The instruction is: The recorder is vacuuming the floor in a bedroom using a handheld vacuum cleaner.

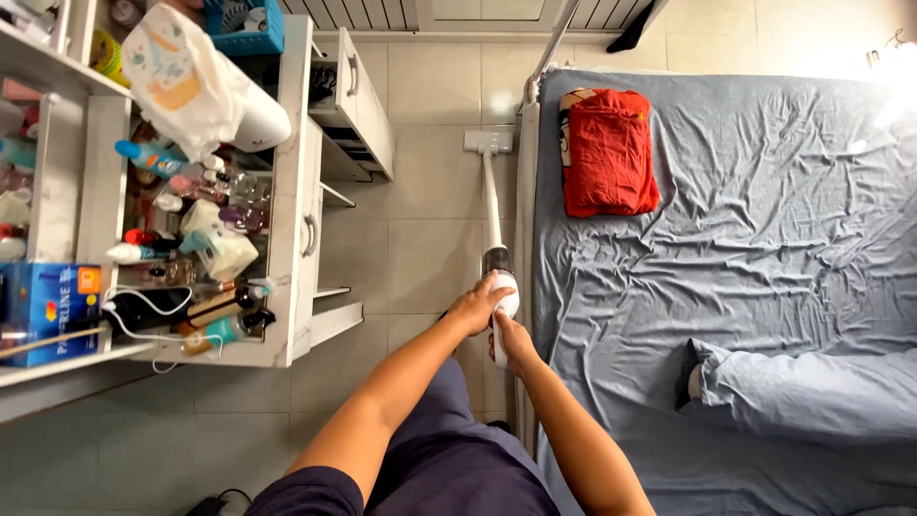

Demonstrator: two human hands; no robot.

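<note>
A white stick vacuum (pixel 491 196) reaches away from me over the tiled floor, its flat head (pixel 487 141) close to the bed's edge. My left hand (pixel 475 306) wraps the upper part of the handle. Just below it, my right hand (pixel 512 340) grips the lower part of the same handle. Both arms stretch forward over my dark trousers.
A bed with a crumpled grey sheet (pixel 745 239) fills the right side; a red cloth (pixel 608 151) lies on it, and another person's trousered leg (pixel 812 387) rests near its front. A white dresser (pixel 287 191) crowded with bottles stands left, its drawers pulled open.
</note>
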